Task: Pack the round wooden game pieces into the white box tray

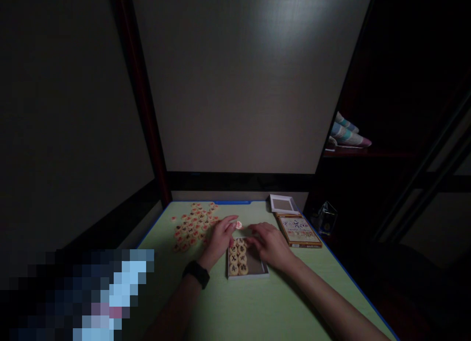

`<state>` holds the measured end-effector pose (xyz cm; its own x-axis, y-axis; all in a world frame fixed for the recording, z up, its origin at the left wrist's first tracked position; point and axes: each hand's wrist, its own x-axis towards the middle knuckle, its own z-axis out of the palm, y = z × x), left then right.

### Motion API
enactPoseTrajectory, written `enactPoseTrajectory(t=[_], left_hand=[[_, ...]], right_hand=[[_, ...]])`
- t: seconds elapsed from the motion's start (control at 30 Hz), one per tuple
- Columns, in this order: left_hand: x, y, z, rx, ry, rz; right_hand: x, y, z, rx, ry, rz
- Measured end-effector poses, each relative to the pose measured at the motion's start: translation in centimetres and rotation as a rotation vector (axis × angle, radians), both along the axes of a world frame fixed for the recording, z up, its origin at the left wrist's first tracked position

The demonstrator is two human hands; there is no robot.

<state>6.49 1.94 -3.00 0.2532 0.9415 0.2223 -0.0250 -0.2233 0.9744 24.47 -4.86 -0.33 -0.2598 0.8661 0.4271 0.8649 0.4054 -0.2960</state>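
My left hand (pixel 222 235), with a dark watch on its wrist, pinches a round Chinese chess piece (pixel 239 224) with a red character between thumb and forefinger. It is above the far left corner of a shallow white box (pixel 248 277). Inside, black-marked chess pieces (pixel 234 258) lie flat in two columns along the left side; the far end of these is partly hidden by my hands. My right hand (pixel 268 243) hovers over the box's right side, fingers curved and apart, with no piece visible in it. Left of my left hand, many loose chess pieces (pixel 191 228) are scattered, red-marked and black-marked.
The green table (pixel 221 311) has a blue edge. At its far right lie a white box lid or tray (pixel 283 204) and a flat printed box (pixel 298 230). A pale panel (pixel 239 86) stands behind the table. Striped cloth (pixel 348 132) rests on a dark shelf to the right.
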Motion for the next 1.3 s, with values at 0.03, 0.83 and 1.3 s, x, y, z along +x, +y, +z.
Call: enactPoseTrajectory(t=[0.03, 0.83, 1.3], left_hand=[[0.1, -0.3, 0.2, -0.002, 0.008, -0.030], [-0.8, -2.3, 1.6, 0.458, 0.953, 0.188], [-0.7, -1.7, 0.7, 0.446, 0.826, 0.107]], right_hand=[[0.0, 0.0, -0.1, 0.046, 0.035, 0.013], [-0.3, 0.6, -0.8, -0.141, -0.216, 0.046], [-0.5, 0.6, -0.9, -0.163, -0.135, 0.028]])
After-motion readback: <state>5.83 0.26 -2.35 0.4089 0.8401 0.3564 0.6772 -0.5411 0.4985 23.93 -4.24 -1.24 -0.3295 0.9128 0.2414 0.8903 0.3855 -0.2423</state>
